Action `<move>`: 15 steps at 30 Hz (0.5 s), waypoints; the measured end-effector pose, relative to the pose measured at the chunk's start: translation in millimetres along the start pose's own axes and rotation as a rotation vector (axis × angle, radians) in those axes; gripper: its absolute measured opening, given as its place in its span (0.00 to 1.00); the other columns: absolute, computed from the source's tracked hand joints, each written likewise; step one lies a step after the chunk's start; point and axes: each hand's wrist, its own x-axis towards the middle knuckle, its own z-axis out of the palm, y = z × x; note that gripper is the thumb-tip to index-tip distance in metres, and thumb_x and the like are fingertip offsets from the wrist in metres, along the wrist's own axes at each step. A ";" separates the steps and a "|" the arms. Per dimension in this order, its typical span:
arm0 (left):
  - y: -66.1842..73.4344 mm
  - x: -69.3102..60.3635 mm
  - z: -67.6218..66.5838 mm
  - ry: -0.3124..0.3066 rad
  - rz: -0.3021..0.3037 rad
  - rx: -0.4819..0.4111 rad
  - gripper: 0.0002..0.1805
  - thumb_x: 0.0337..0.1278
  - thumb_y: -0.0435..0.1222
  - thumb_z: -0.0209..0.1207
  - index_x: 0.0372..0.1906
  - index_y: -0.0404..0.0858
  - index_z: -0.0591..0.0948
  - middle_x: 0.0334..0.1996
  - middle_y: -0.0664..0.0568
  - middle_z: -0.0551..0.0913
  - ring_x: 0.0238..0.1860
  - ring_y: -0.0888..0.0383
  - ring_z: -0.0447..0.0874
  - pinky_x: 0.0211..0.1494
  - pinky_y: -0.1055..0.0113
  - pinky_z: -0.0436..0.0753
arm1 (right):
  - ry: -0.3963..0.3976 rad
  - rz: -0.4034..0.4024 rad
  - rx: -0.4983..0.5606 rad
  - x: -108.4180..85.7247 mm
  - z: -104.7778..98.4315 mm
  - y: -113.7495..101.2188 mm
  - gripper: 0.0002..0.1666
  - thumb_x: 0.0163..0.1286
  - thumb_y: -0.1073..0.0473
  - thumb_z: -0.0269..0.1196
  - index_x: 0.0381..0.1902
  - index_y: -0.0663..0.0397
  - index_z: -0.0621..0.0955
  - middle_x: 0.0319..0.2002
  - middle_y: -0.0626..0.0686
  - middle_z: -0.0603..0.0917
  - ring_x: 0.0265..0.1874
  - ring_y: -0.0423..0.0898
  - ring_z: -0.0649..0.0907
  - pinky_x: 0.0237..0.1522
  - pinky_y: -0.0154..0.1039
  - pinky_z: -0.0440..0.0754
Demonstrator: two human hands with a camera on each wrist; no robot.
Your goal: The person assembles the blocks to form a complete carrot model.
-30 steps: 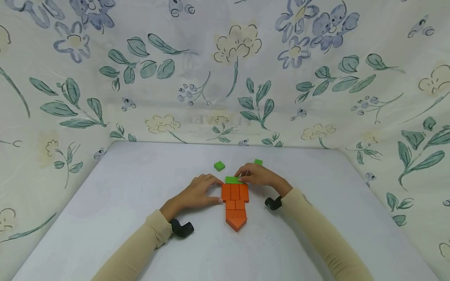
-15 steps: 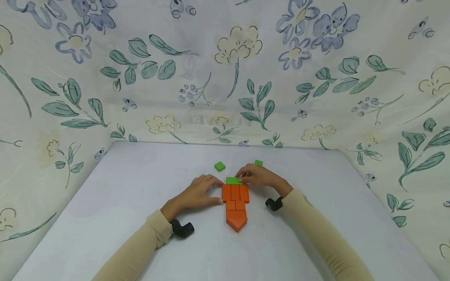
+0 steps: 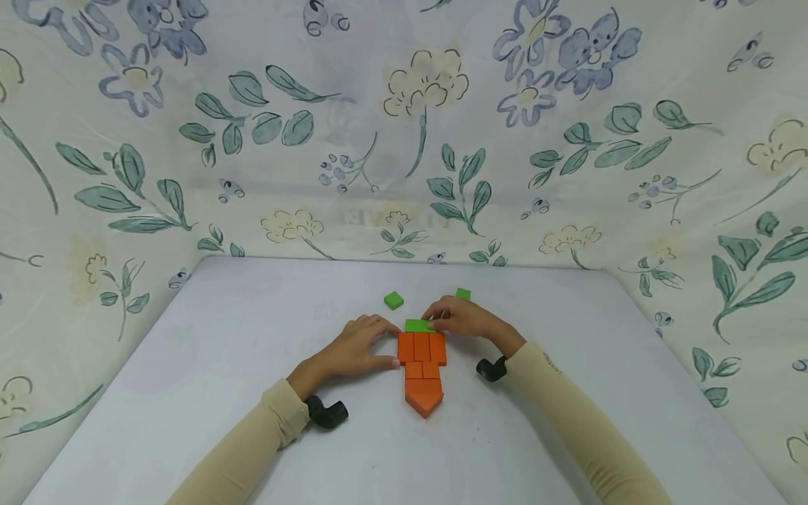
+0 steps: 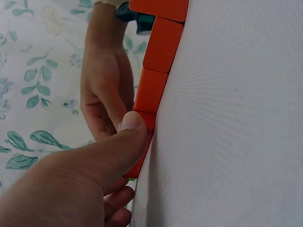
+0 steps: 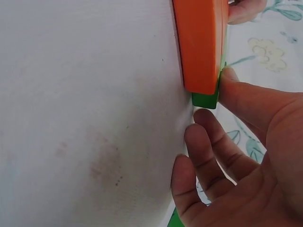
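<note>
In the head view, orange blocks (image 3: pixel 421 348) lie flat together: three upright rectangles, two small blocks (image 3: pixel 421 370) below, and a pointed block (image 3: pixel 424 397) at the near end. A green rectangular block (image 3: pixel 416 325) adjoins their far edge. My left hand (image 3: pixel 353 347) holds the leftmost orange block by its ends, index finger at the far corner, thumb at the near one. In the left wrist view its thumb (image 4: pixel 132 120) touches the orange side. My right hand (image 3: pixel 468 317) pinches the green block's right end; in the right wrist view that end (image 5: pixel 204 100) shows beside the thumb.
Two loose green square blocks lie farther back, one at left (image 3: pixel 393 300) and one partly behind my right hand (image 3: pixel 463 293). The white table (image 3: pixel 252 294) ends at a floral cloth (image 3: pixel 353 231). Black wrist devices (image 3: pixel 328 412) sit under both sleeves.
</note>
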 end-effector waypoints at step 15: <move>-1.7 0.7 1.3 0.001 0.000 0.000 0.33 0.53 0.58 0.68 0.63 0.51 0.76 0.62 0.56 0.77 0.65 0.54 0.69 0.66 0.51 0.66 | -0.002 -0.030 -0.007 -0.4 0.3 0.9 0.13 0.73 0.54 0.63 0.53 0.44 0.85 0.45 0.48 0.82 0.46 0.45 0.78 0.51 0.40 0.80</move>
